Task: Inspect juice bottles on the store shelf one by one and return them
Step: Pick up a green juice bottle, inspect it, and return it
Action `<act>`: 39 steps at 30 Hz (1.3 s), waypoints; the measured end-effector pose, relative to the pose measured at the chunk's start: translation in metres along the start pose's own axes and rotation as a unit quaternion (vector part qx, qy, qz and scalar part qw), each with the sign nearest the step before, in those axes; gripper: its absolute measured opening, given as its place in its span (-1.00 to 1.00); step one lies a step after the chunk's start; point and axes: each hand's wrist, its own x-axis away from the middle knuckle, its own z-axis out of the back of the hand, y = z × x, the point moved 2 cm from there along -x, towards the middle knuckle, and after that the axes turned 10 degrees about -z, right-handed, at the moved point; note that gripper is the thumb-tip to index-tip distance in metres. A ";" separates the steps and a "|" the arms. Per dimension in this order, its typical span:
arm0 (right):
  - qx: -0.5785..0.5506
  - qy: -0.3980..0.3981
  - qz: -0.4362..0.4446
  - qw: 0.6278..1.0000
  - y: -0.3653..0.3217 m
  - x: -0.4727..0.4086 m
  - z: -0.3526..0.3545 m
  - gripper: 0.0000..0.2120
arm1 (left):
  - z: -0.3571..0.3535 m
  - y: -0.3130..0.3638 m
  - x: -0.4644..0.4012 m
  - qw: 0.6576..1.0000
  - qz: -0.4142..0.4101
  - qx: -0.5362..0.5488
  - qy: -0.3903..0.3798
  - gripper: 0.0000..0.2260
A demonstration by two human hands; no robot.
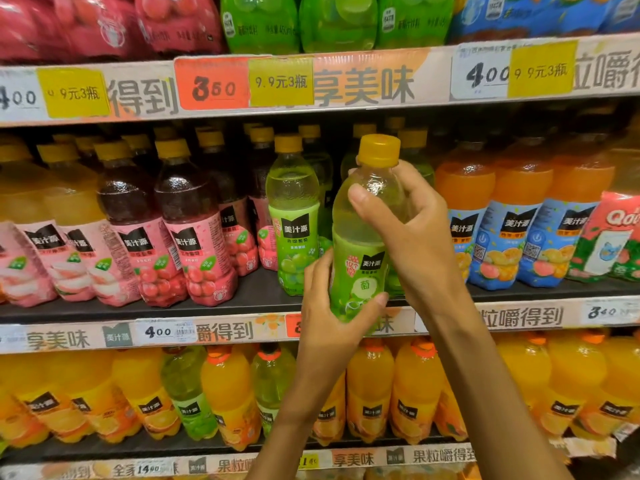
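A: Nearest the camera?
B: Left hand (330, 306) grips the base of a green grape juice bottle (360, 244); right hand (412, 230) is wrapped round its clear shoulder, below the yellow cap (378, 150). Bottle upright, held off the middle shelf (242, 299).
A: Behind it?
B: A matching green bottle (293, 216) stands on that shelf, red juice bottles (187, 230) left, orange juice bottles (512, 216) right.
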 end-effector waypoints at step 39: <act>0.528 0.216 0.225 0.790 0.044 -0.017 0.003 -0.44 | -0.024 -0.028 -0.006 0.905 -0.086 -0.396 0.131 -0.45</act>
